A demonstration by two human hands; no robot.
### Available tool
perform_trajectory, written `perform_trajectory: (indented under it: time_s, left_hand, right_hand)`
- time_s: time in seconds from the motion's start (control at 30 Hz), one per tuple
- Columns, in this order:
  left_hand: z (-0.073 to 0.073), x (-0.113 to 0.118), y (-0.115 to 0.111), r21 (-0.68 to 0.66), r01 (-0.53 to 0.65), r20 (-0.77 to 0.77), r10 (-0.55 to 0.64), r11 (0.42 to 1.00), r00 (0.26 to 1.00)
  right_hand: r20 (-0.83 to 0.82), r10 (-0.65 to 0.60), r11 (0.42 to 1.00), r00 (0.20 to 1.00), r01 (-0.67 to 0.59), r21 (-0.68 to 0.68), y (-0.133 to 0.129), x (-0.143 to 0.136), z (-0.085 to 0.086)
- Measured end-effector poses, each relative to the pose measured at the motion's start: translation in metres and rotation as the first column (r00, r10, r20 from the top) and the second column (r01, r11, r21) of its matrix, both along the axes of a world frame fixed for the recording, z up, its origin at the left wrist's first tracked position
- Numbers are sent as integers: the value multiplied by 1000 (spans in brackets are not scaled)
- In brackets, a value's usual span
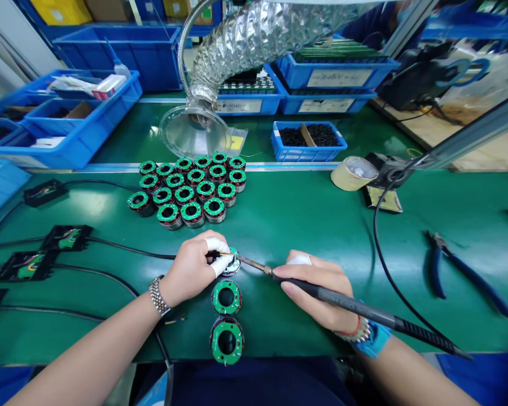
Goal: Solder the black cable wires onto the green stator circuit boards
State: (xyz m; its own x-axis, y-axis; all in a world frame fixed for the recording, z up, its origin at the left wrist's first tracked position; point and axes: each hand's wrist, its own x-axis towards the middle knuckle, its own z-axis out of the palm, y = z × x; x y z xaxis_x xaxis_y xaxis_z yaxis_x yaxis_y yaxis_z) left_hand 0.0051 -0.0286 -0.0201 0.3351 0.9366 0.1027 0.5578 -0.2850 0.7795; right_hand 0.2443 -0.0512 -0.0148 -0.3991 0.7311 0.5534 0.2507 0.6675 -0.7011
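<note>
My left hand (198, 265), with white finger covers, pinches the end of a black cable (127, 247) against a round green-topped part (232, 266). In my right hand (322, 287) is a black soldering iron (364, 311), its metal tip touching or very near that part beside my left fingertips. Two more ring-shaped parts with green boards, a near one (227, 340) and a middle one (226, 297), line up below it. Behind my hands stands a cluster of several similar parts (185, 194). Small open black boxes with green boards (70, 238) lie on the left, joined to cables.
A silver duct (245, 42) with a clear funnel (195, 132) hangs at the back. Blue bins (309, 152) line the rear. On the right are a tape roll (354, 173), an iron stand (383, 197), and pliers (461, 270). The iron's cord (379, 242) crosses there.
</note>
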Motion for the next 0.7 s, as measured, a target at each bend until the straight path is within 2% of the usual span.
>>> perform_trajectory:
  time_s: [0.23, 0.4, 0.7]
  left_hand:
    - [1, 0, 0, 12, -3, 9, 3, 1000, 1000]
    - [1, 0, 0, 4, -3, 0, 3, 1000, 1000]
    - [4, 1, 0, 21, 2, -3, -2, 1000, 1000]
  right_hand:
    - [29, -11, 1000, 1000, 11, -2, 0, -1, -2]
    - [-12, -18, 1000, 1000, 18, 3, 0, 0, 4]
    - [-73, -156, 987, 985, 158, 32, -1, 0, 5]
